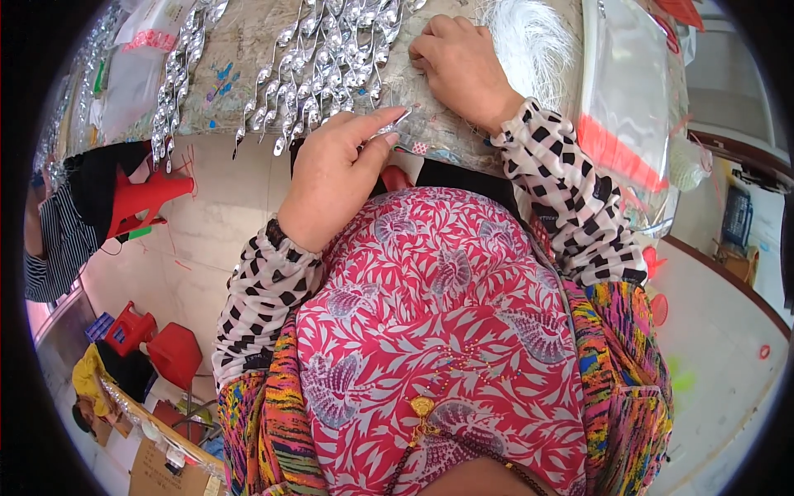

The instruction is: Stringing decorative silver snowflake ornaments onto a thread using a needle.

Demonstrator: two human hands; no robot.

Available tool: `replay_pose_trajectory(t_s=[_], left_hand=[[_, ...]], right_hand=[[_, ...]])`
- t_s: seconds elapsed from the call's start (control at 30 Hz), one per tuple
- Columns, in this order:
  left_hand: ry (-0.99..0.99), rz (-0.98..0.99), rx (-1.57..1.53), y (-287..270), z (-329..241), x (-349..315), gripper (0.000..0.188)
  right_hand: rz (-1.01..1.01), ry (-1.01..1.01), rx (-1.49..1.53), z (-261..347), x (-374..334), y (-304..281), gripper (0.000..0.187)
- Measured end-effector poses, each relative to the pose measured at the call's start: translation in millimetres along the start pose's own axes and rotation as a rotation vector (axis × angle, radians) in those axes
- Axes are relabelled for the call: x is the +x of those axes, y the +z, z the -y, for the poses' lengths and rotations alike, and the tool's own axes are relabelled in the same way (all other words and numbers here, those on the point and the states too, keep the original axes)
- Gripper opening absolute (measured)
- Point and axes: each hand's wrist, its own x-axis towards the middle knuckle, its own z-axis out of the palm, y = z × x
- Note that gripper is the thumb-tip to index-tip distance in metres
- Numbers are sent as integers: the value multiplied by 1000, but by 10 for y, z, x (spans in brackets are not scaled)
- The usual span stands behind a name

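My left hand (337,174) is at the table's near edge. Its thumb and forefinger pinch a small shiny silver foil piece (395,124), partly covered by the fingers. Further forward and to the right, my right hand (467,70) rests on the table with its fingers curled in; anything in them is hidden. Just right of that hand lies a bundle of thin white strings (533,45). Many twisted silver foil strands (331,62) lie to the left of my hands, their ends hanging over the near edge.
The worn covered table (227,50) has another silver strand bunch (184,70) on its left. Clear plastic bags (624,91) with orange-red bands lie at the right. A person in a striped sleeve (58,244) is at the left, near a red stool (149,198). Red chairs (176,355) stand lower left.
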Motion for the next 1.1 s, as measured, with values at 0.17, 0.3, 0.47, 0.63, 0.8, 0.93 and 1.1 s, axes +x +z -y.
replay_pose_trajectory(t_s=[0.17,0.3,0.47,0.63,0.8,0.93,1.1], left_hand=[[-1,-12,-2,23,10,0,28],[-54,-16,-15,-3,-31,-34,29],[-107,-24,-257,5,-48,-89,30],[-164,-11,-346,8,-86,-143,30],[-322,57,-468,-24,-121,-191,30],[-331,117,-567,-43,-99,-247,33],[-413,270,-712,-78,-114,-277,28]], right_hand=[[145,-95,-109,43,72,32,18],[73,-141,-93,-14,16,-2,15],[113,433,713,-25,-123,-268,10],[-7,635,1296,-40,-270,-362,10],[-129,788,1708,-61,-327,-496,8],[-109,781,1954,-26,-343,-610,8],[60,626,2087,102,-328,-857,7]])
